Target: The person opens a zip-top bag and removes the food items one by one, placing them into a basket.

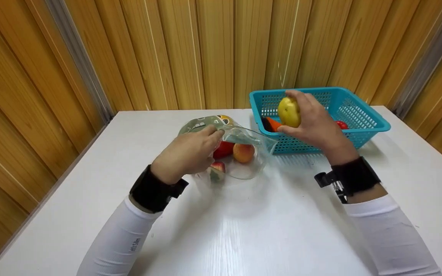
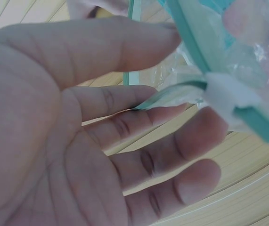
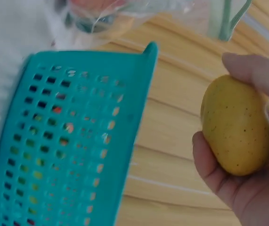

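Note:
My left hand (image 1: 188, 153) pinches the top edge of a clear zip bag (image 1: 249, 170) with a green printed panel. In the left wrist view the bag's green zip strip (image 2: 191, 37) runs past the thumb tip, and a white slider (image 2: 228, 96) sits on it. Inside the bag lie a peach (image 1: 244, 153), a red item (image 1: 224, 148) and another reddish fruit (image 1: 218, 166). My right hand (image 1: 319, 124) grips a yellow potato (image 1: 289, 112), raised over the near left side of a turquoise basket (image 1: 374, 122). Brown specks dot the potato's skin in the right wrist view.
An orange carrot-like item (image 1: 273, 124) with a dark end and a red round item (image 1: 342, 124) lie in the basket. It stands at the back right of the white table (image 1: 221, 237), just right of the bag. Wood-patterned walls (image 1: 213, 53) enclose the table's back and sides.

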Tool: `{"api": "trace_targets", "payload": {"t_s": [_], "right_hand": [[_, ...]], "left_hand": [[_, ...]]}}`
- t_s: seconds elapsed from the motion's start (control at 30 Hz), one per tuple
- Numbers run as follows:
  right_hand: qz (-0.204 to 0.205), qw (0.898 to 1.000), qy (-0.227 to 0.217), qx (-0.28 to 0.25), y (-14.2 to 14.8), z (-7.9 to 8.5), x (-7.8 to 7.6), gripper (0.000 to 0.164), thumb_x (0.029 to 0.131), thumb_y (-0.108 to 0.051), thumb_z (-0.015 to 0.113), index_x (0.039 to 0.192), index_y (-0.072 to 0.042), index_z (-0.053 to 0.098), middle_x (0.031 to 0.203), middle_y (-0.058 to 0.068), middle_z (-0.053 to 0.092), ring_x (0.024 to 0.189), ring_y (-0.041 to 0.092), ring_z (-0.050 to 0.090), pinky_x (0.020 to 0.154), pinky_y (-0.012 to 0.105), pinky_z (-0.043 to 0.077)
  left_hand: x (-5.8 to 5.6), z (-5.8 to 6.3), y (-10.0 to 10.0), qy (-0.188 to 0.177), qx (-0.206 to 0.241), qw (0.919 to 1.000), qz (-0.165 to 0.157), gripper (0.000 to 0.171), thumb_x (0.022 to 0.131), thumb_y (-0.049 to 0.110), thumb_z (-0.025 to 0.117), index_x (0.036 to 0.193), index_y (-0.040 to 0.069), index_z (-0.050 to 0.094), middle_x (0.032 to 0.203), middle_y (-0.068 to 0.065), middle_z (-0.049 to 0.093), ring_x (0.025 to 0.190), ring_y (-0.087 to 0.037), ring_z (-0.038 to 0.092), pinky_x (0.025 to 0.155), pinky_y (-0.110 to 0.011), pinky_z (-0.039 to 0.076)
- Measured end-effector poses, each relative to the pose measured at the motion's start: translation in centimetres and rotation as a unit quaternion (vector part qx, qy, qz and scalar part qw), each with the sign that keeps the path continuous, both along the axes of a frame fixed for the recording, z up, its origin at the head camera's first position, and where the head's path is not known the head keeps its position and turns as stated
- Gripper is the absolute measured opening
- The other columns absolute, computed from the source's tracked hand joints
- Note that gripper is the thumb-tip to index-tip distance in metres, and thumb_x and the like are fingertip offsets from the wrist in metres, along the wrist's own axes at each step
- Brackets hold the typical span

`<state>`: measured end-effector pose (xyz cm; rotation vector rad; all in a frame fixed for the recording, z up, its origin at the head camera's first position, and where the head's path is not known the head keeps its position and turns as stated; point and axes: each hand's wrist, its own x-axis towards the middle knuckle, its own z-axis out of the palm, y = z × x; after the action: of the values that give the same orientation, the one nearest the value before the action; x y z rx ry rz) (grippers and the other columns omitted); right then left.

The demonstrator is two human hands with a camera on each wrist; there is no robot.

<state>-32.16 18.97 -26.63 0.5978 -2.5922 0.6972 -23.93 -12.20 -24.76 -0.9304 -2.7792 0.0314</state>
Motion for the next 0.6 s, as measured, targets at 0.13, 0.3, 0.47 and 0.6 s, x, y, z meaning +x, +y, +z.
{"api": "trace_targets", "payload": {"t_s": [0.13,0.3,0.47,0.6], "right_hand": [[-0.055,0.996,-0.064,0.009,1.3,-0.4,-0.9,0.088,0.083,-0.03,0.081,0.153,-0.014,0.031,0.141,0.023,0.043,0.114,0.041,0.048,0.091,0.059,0.05],[-0.083,0.989,-0.119,0.023,2.1,-0.6,-1.6,0.093,0.087,-0.034,0.077,0.158,-0.012,0.022,0.149,0.027,0.036,0.123,0.045,0.042,0.099,0.062,0.046],[-0.088,0.989,-0.12,0.021,2.7,-0.8,-2.1,0.095,0.09,-0.034,0.073,0.159,-0.007,0.013,0.151,0.031,0.032,0.125,0.046,0.04,0.102,0.062,0.043],[-0.092,0.989,-0.114,0.017,3.2,-1.2,-2.5,0.093,0.093,-0.033,0.069,0.159,-0.006,0.01,0.151,0.034,0.029,0.128,0.048,0.039,0.105,0.064,0.039]], "left_hand": [[0.1,0.0,0.0,-0.003,-0.004,1.0,0.002,0.048,0.087,0.001,0.063,0.134,0.003,0.054,0.118,-0.012,0.059,0.09,-0.024,0.064,0.083,-0.038,0.057],[0.1,0.1,-0.1,-0.006,-0.002,0.9999,0.009,0.048,0.088,0.002,0.062,0.136,0.003,0.053,0.121,-0.012,0.059,0.094,-0.025,0.064,0.086,-0.039,0.057],[0.1,0.0,0.0,-0.009,0.002,0.9999,0.013,0.047,0.089,0.002,0.061,0.135,0.004,0.053,0.121,-0.011,0.059,0.096,-0.025,0.065,0.086,-0.039,0.057],[0.0,0.0,0.0,-0.008,0.005,0.9999,0.012,0.045,0.088,0.001,0.061,0.133,0.005,0.054,0.117,-0.011,0.059,0.093,-0.024,0.064,0.081,-0.038,0.058]]}}
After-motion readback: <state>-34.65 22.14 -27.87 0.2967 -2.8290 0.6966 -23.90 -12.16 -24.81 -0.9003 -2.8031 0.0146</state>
